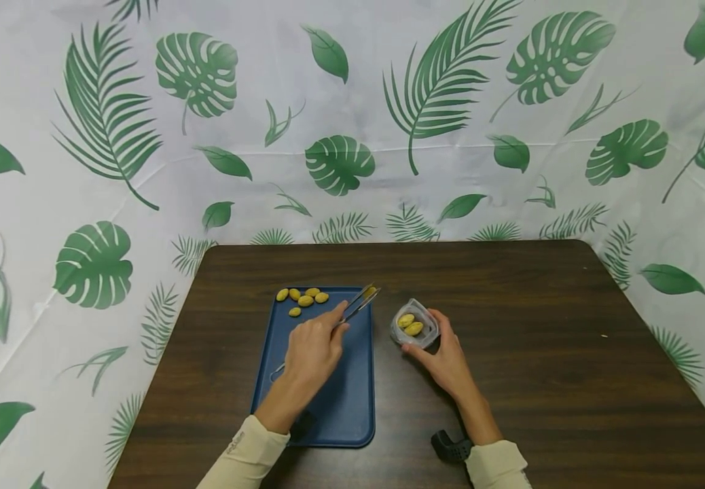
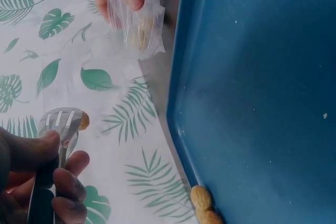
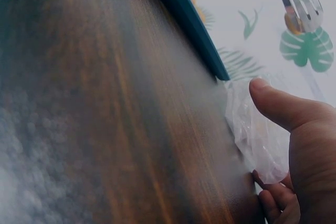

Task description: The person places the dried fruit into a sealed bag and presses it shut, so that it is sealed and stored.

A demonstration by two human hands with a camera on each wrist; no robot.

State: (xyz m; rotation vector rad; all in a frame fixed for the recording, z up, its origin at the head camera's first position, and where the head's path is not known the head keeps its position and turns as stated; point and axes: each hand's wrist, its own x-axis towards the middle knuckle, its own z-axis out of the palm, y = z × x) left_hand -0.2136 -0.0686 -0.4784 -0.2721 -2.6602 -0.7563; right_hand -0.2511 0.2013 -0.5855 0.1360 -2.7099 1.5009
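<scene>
My left hand [image 1: 316, 348] grips metal tongs [image 1: 361, 304] over the far right part of a blue tray [image 1: 343, 407]. Between the slotted tong heads sits one peanut [image 2: 84, 120], in its shell. To the right of the tray, my right hand [image 1: 448, 356] holds a clear, crinkled plastic bag [image 3: 260, 129], thumb on one side and fingers on the other. Its mouth faces up, and a couple of peanuts [image 1: 413, 329] show inside. Several more peanuts [image 1: 305, 300] lie loose near the tray's far left corner.
Tray and bag are on a dark wood-grain table [image 1: 548, 339]. A black band-like object [image 1: 450, 447] shows beside the right wrist. Behind the table hangs a white cloth [image 1: 255, 81] printed with green leaves. Small crumbs [image 2: 325, 115] dot the tray.
</scene>
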